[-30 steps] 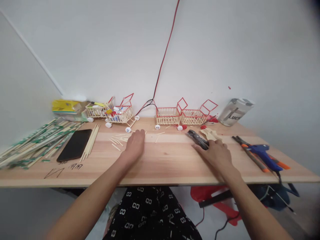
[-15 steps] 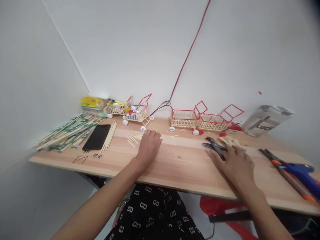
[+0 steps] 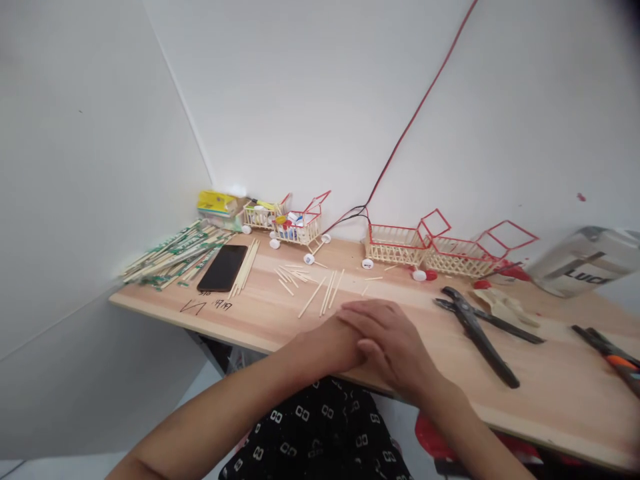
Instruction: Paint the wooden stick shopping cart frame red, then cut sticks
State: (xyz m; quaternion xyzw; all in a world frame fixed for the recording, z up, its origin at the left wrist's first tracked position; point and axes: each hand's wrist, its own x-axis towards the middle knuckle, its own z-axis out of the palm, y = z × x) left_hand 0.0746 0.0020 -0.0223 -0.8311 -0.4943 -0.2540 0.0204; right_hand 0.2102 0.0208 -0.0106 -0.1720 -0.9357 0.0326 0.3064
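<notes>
My left hand [image 3: 336, 345] rests at the table's front edge, its fingers mostly hidden beneath my right hand. Across it lies my right hand [image 3: 393, 337], fingers stretched out and nothing visible in them. Just beyond both hands, several thin wooden sticks [image 3: 327, 293] lie side by side, with a scatter of shorter cut pieces [image 3: 293, 275] to their left. Black-handled pliers [image 3: 477, 330] lie with their handles apart to the right of my right hand, touched by neither hand.
Along the wall stand small stick-built carts, two filled [image 3: 297, 230] and two with red rims [image 3: 397, 243]. Left are a phone [image 3: 223, 268], a bundle of long sticks [image 3: 245, 270] and wrapped chopsticks [image 3: 170, 257]. Right are a labelled bag [image 3: 587, 263] and an orange-and-black tool [image 3: 620, 360].
My right hand has left the pliers and moved onto my left hand. My left hand has drawn back toward the front edge, revealing several sticks. The view has swung left.
</notes>
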